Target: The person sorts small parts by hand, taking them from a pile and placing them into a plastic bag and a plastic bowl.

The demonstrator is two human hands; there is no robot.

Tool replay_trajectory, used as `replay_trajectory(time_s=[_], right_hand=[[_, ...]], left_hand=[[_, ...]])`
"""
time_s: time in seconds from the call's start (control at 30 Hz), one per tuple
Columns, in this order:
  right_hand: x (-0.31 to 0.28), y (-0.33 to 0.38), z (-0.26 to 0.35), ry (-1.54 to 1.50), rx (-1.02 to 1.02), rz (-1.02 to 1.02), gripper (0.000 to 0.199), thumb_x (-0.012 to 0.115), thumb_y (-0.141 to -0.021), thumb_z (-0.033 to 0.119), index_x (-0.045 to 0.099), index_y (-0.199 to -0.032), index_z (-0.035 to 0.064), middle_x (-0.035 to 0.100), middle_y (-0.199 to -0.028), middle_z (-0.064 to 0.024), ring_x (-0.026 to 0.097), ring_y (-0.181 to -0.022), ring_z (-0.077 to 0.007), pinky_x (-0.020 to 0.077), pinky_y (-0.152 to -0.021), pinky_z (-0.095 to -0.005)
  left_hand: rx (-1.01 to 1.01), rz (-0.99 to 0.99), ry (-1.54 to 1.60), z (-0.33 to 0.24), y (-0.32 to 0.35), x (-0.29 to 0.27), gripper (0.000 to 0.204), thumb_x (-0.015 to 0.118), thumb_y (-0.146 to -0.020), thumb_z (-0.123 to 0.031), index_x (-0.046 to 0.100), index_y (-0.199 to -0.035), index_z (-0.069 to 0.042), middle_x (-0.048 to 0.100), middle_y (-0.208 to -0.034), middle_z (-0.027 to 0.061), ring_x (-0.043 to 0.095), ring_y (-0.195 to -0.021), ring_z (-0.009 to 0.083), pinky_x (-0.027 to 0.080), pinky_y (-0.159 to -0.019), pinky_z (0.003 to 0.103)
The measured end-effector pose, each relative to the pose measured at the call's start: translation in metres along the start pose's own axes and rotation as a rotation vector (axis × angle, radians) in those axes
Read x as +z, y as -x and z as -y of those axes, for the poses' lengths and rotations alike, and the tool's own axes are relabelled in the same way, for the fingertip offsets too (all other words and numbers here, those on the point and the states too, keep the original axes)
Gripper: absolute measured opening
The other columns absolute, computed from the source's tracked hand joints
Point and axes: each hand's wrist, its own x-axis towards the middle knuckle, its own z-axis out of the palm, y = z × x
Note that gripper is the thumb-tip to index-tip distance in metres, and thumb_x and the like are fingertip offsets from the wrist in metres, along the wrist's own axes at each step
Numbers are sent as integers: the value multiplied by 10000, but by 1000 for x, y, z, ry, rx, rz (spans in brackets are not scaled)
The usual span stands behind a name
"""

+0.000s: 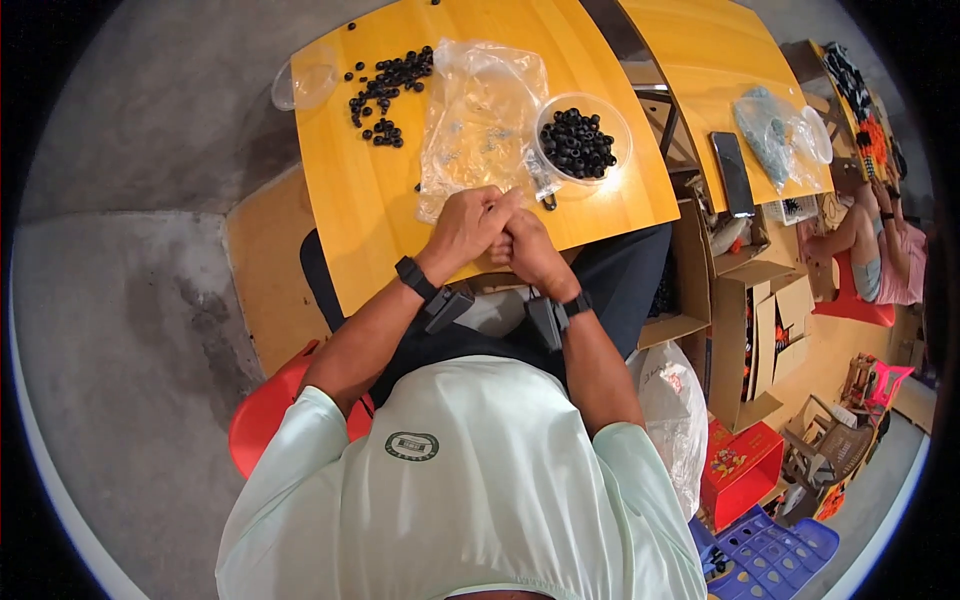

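My left hand (462, 228) and my right hand (531, 248) meet over the near edge of the yellow table (370, 230). The fingers of both are closed, and whatever they pinch is too small or hidden to make out. Just beyond them lies a flat clear plastic bag (470, 130) with small bits in or on it. To its right a clear round tub (627, 150) holds many black beads (577, 143). Loose black beads (398, 78) are scattered left of the bag. One small black piece (550, 202) rests near my right hand.
A clear round lid (312, 86) overhangs the table's left edge. On the second table to the right are a phone (732, 175) and a bag with grey-blue contents (768, 135). Cardboard boxes (745, 340) and a red box (740, 470) stand below. Another person (890, 250) sits far right.
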Motion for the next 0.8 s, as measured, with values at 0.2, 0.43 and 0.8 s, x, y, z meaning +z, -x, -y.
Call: replay_trajectory(time_s=[0.2,0.43,0.8], right_hand=[[22,44,-2,666,-210,-62,295,423,-1055,289,572,-987,43,518,-780,36,464,-678,-67,401,-598,-220],[35,55,2,773,-335,-37,315,463,-1048,282,579,-972,0,550,-799,14,491,-704,-69,431,-610,-236],[34,43,6,-59,-126,51,313,436,-1042,383,525,-1072,84,378,-693,68,351,-587,-52,296,-541,-203]], left_hand=[[127,5,126,-30,31,0,346,554,-929,-237,531,-697,19,434,-565,85,406,-578,87,377,-510,323],[240,2,234,-32,37,1,275,539,-906,-188,542,-703,-3,469,-572,52,430,-589,72,396,-518,299],[188,51,275,-33,43,-15,227,683,-883,-172,660,-997,23,533,-797,-16,480,-679,52,443,-612,231]])
